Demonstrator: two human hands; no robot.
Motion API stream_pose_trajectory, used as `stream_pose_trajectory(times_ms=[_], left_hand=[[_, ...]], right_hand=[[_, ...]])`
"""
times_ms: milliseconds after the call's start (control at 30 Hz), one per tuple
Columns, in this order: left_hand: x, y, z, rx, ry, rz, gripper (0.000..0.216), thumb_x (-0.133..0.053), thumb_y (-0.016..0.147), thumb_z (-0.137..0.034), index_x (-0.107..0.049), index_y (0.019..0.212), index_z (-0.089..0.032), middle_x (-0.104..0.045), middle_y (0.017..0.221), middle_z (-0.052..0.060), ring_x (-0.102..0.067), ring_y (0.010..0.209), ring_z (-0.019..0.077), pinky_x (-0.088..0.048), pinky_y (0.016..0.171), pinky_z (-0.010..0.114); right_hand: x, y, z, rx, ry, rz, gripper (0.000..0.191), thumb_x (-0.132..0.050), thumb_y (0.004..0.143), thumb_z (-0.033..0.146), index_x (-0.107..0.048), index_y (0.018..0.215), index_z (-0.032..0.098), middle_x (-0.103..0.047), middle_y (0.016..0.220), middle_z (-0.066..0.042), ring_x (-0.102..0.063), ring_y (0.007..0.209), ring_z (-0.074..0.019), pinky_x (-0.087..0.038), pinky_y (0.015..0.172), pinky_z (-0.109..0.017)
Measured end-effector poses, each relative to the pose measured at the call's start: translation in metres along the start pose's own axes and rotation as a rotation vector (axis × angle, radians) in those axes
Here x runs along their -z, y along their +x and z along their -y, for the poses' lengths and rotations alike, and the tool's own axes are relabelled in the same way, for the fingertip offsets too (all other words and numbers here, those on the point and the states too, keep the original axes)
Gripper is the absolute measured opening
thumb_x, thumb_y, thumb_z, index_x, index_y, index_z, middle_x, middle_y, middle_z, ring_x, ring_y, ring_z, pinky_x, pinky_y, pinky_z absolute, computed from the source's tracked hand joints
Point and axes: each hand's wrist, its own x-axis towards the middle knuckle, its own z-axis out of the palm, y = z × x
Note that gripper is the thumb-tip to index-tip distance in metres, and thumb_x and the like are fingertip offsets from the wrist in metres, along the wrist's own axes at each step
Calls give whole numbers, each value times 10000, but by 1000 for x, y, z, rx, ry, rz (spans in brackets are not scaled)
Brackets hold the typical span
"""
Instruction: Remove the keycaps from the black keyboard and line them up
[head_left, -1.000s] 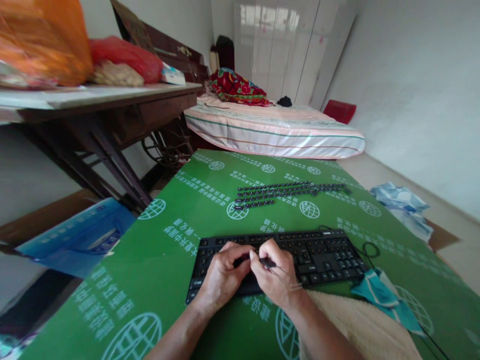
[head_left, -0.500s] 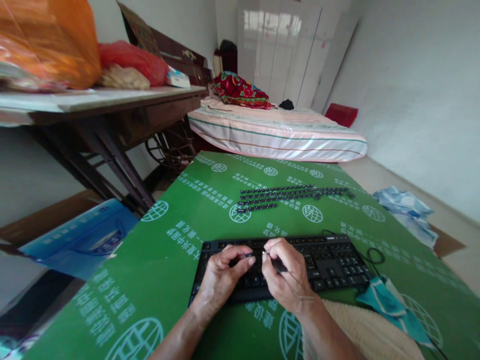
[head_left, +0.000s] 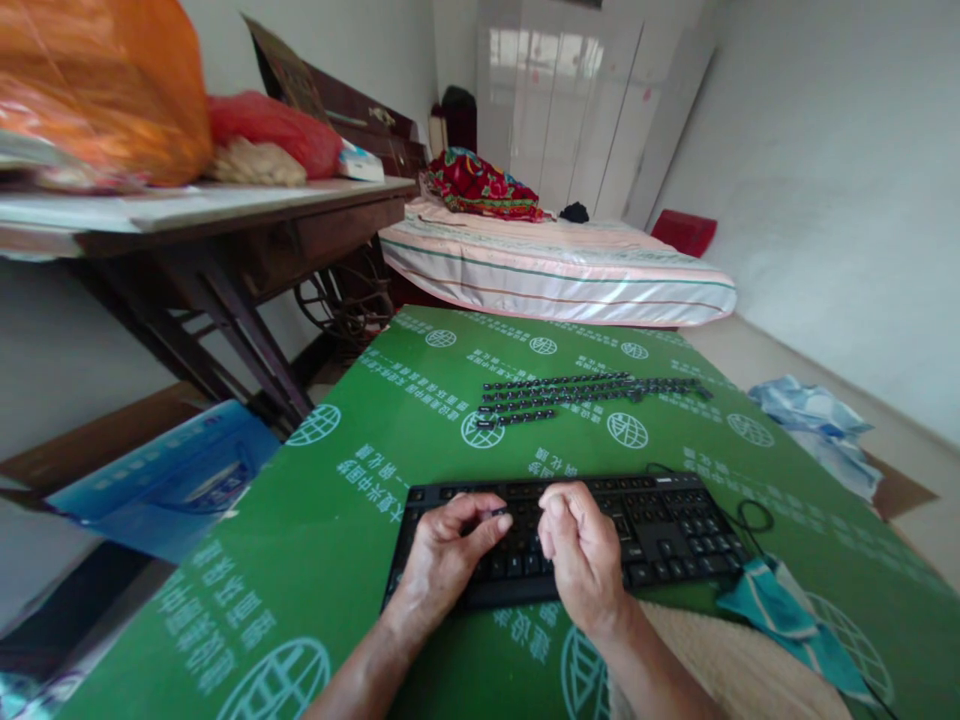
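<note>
Keyboard (head_left: 654,528) on green tabletop (head_left: 337,570), bed (head_left: 562,262) beyond; left hand (head_left: 445,545) curled, grip unclear; right hand (head_left: 581,555) fisted.

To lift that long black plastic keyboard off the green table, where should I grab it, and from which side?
Probably by both short ends of the keyboard, one hand from left, one from right: it is long, thin and lies flat, so that should keep it level. A teal cloth with pale stripes lies by its near right corner, so grip farther back there.
</note>
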Motion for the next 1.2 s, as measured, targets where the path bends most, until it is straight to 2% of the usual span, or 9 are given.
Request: stream_pose_trajectory(times_ms=[67, 200, 333, 400, 633, 767, 933, 1067, 1200], left_hand=[[0, 0, 1, 6, -9, 9, 183, -714, 648, -282, -709, 777, -153, -651, 693, 7, -565, 623, 132, -462, 567, 212], [2, 0, 0, 2, -56, 38, 174, -702, 663, -279, -706, 781, -152, -668, 715, 16, -584, 663, 145, -484, 612, 224], [2, 1, -1, 48, -144, 25, 196, -724, 642, -257, -695, 801, -146, -673, 702, 7, -593, 642, 136, -488, 612, 222], [1, 1, -1, 65, -179, 24, 203, -736, 630, -244, -686, 795, -138, -669, 681, 3, -594, 634, 132, -486, 608, 221], [2, -1, -5, 88, -267, 65, 236, -760, 611, -266, -646, 771, -135, -640, 657, -4, -576, 622, 123, -474, 585, 219], [4, -2, -7, 88, -258, 69, 220, -766, 604, -265, -626, 713, -135, -611, 634, -17, -545, 613, 105, -445, 573, 197], [5, -1, -9, 80, -220, 58, 223, -763, 595, -275, -611, 680, -134, -583, 623, -17, -525, 604, 109, -436, 582, 213], [4, -1, -11, 78, -175, 30, 194, -729, 633, -284, -629, 721, -144, -600, 663, -11, -531, 632, 114, -432, 602, 210], [3, -1, -7, 80, -133, 31, 176, -704, 659, -278, -640, 769, -157, -607, 676, -18, -539, 641, 114, -425, 605, 205]], right_hand=[[2, 2, 5, 66, -21, 41, 210, -339, 920, 221, -526, 831, 187, -449, 533, 43, -437, 457, -85, -360, 475, -191], [2, 6, 12, 202, -127, 223, 167, -417, 868, 164, -581, 842, 181, -617, 688, -28, -562, 606, -110, -435, 603, -207], [-3, 5, 7, 161, -232, 297, 291, -478, 797, 107, -586, 1053, 193, -686, 799, -40, -615, 616, -122, -461, 596, -203], [-4, 4, 3, 166, -277, 310, 338, -491, 783, 97, -590, 1087, 207, -698, 805, -39, -635, 626, -133, -472, 603, -208], [-1, 13, 2, 172, -351, 358, 235, -514, 816, 124, -619, 996, 232, -705, 797, -26, -659, 670, -152, -452, 603, -208], [0, 19, 4, 195, -395, 405, 147, -528, 831, 169, -631, 913, 235, -691, 729, -16, -637, 614, -147, -421, 571, -214], [3, 26, 2, 222, -401, 428, 138, -541, 812, 175, -654, 861, 238, -673, 679, 3, -593, 561, -124, -392, 536, -208], [19, 51, -20, 79, -347, 395, 120, -577, 777, 241, -677, 843, 233, -615, 590, 40, -517, 495, -101, -350, 481, -197], [44, 96, -65, -150, -425, 323, 151, -624, 714, 278, -685, 833, 207, -543, 527, 58, -444, 452, -92, -309, 450, -191]])
